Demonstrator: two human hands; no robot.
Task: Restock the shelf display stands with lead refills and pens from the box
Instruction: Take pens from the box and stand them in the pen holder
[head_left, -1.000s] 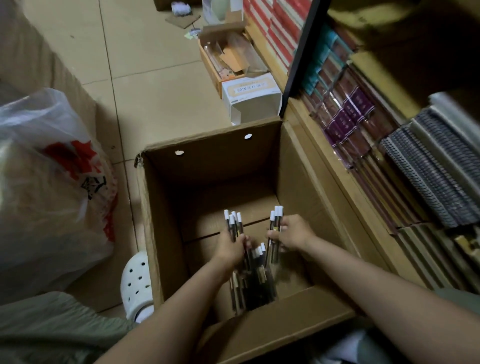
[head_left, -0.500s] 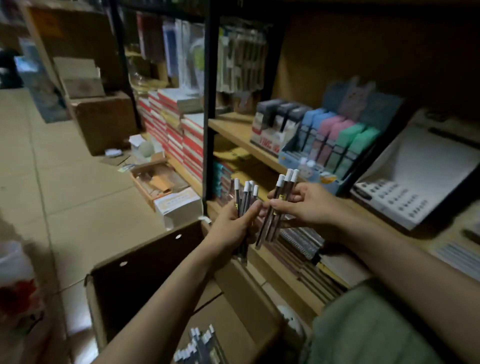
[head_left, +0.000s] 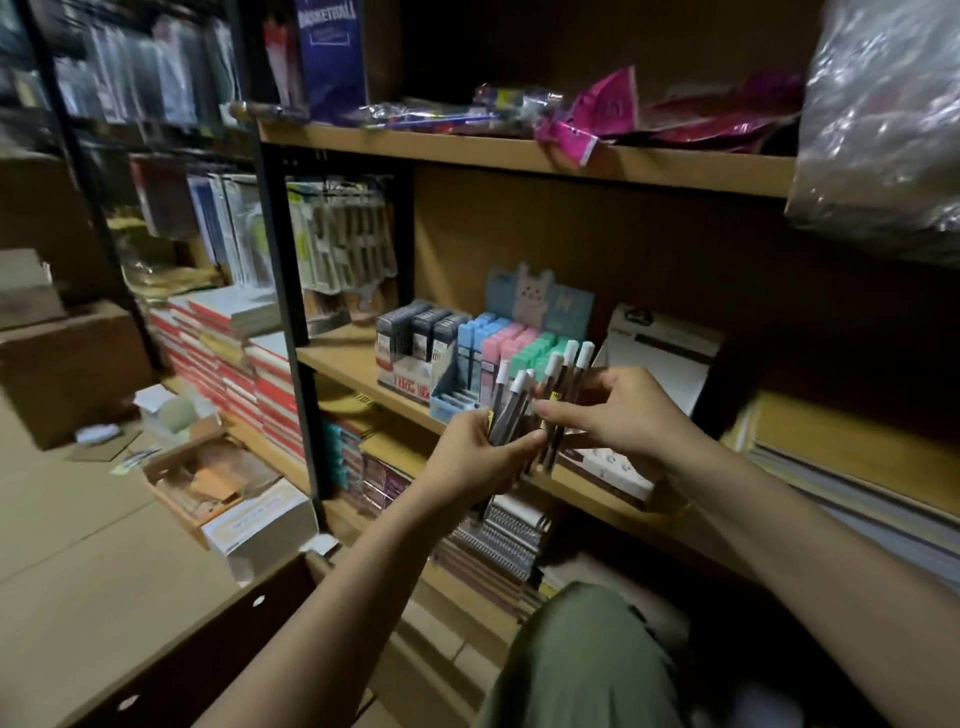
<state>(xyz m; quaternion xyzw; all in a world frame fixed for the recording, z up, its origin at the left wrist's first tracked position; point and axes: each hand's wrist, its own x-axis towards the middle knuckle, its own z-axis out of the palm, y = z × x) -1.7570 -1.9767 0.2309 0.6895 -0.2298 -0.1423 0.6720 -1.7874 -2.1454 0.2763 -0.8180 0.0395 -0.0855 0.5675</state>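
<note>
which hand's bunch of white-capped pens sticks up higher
The right hand: its pens reach higher in the frame, their caps topping those of the pens in the left hand.

Dark, glossy plastic pens (head_left: 511, 410) with matt white caps sit in the left hand (head_left: 478, 457); more of the same in the right hand (head_left: 613, 410). Just behind the grip, smooth pastel plastic cases in a card stand (head_left: 498, 353). Under it, a matt wooden shelf (head_left: 343, 358); below the hands, a rough cardboard box (head_left: 218, 649).
</note>
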